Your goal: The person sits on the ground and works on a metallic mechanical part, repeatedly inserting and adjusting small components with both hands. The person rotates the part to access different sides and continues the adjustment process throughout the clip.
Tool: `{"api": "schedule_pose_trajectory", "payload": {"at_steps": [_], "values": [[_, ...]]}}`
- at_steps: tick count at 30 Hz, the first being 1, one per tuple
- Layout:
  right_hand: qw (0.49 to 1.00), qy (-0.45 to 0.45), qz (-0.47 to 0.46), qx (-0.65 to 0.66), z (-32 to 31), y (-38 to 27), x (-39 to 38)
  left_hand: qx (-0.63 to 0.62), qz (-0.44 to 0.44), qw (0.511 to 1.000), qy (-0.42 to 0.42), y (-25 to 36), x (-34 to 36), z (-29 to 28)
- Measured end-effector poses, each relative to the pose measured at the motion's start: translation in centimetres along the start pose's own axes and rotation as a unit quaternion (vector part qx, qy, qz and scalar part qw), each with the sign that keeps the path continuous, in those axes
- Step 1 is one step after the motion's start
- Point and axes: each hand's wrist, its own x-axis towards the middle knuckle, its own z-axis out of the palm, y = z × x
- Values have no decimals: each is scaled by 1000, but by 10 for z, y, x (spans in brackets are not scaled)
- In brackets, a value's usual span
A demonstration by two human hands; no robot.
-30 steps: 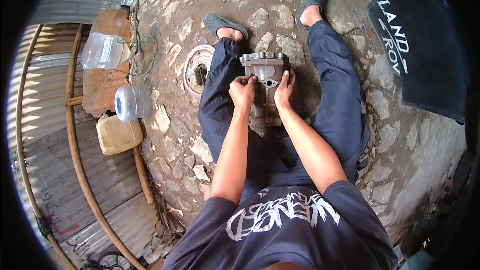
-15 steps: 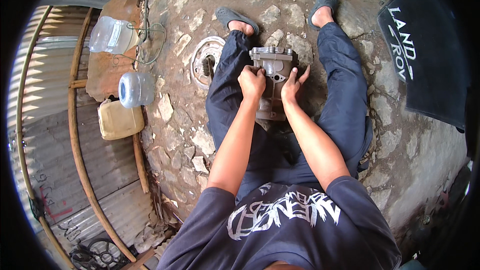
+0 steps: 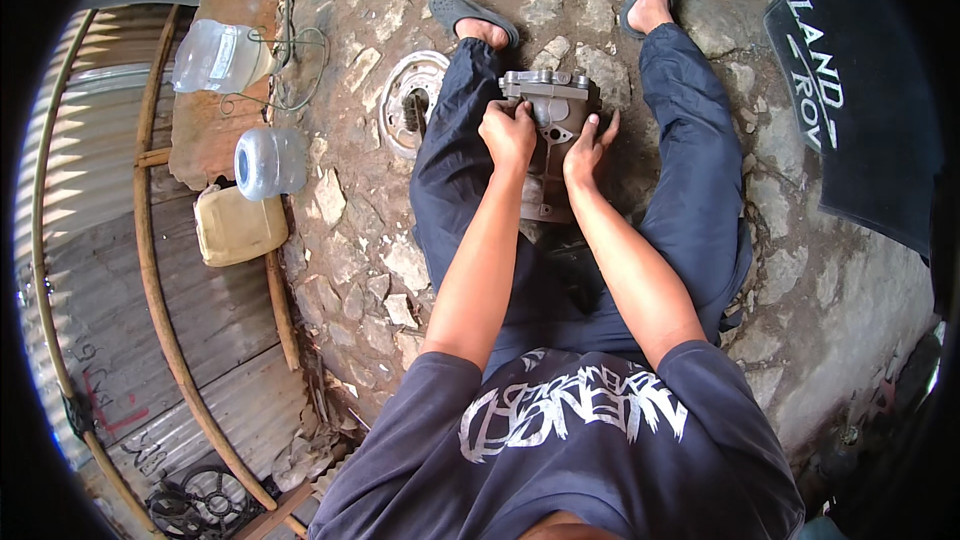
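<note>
Between my legs stands a grey cast-metal housing (image 3: 556,112) with a bolted flange along its top and a small three-cornered port on the side facing me. My left hand (image 3: 508,134) is closed at its upper left edge, the fingers curled in. Against its right side rests my right hand (image 3: 586,154), thumb on the near face and the other fingers reaching round the side. Both hands grip the housing; part of its lower body shows between my forearms.
A round metal wheel rim (image 3: 412,100) lies left of my left leg. Clear plastic bottles (image 3: 275,162) and a yellowish jerrycan (image 3: 240,227) stand along the corrugated metal wall (image 3: 110,240). A black sheet with white lettering (image 3: 870,100) is at the right. The floor (image 3: 350,270) is uneven stone.
The whole view has shifted slightly, so most things sit a little higher in the picture. Both hands keep about the same place on the housing.
</note>
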Motion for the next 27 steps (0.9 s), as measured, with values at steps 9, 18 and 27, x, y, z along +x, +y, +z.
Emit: {"api": "schedule_pose_trajectory", "payload": {"at_steps": [9, 18, 27], "values": [[997, -5, 5, -76, -1, -13, -5, 61, 13, 997, -44, -4, 9, -7], [982, -27, 18, -184, -12, -14, 2, 39, -44, 988, -146, -14, 9, -11], [980, -18, 24, -195, -13, -13, 6, 17, -41, 989, -142, 1, 4, -14]]}}
